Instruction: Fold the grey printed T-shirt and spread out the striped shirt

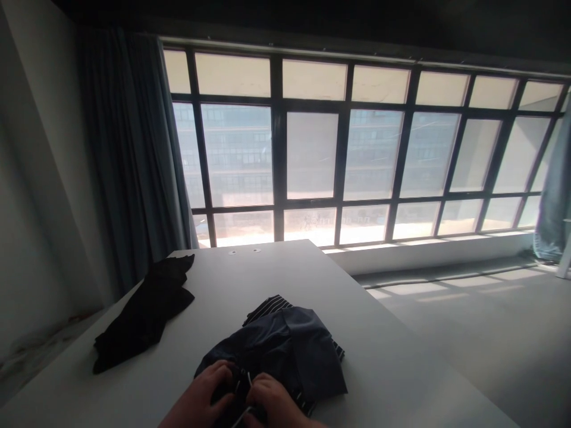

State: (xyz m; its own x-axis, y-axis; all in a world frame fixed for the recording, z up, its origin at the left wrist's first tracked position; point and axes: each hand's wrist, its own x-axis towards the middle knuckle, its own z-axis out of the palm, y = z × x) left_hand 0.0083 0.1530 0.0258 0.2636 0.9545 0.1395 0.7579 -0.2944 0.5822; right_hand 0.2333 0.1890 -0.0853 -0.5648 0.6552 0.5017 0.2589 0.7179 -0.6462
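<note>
A dark navy garment (285,345) lies bunched near the front of the white table, its exact kind unclear. Black fabric with thin white stripes (272,304) shows from under its far and right edges. At the garment's near edge, my left hand (209,389) has its fingers curled over the dark cloth. Close beside it, my right hand (272,401) is closed on the same edge. A short white strip, perhaps a cord (249,378), shows between the hands next to my right fingers. Shadow hides much of the fingertips.
Black cloth (147,315) lies along the left side of the white table (379,362). Two small round fittings sit at the table's far end. A dark curtain (129,148) hangs behind on the left, beside large framed windows (238,154). Floor (491,321) extends to the right.
</note>
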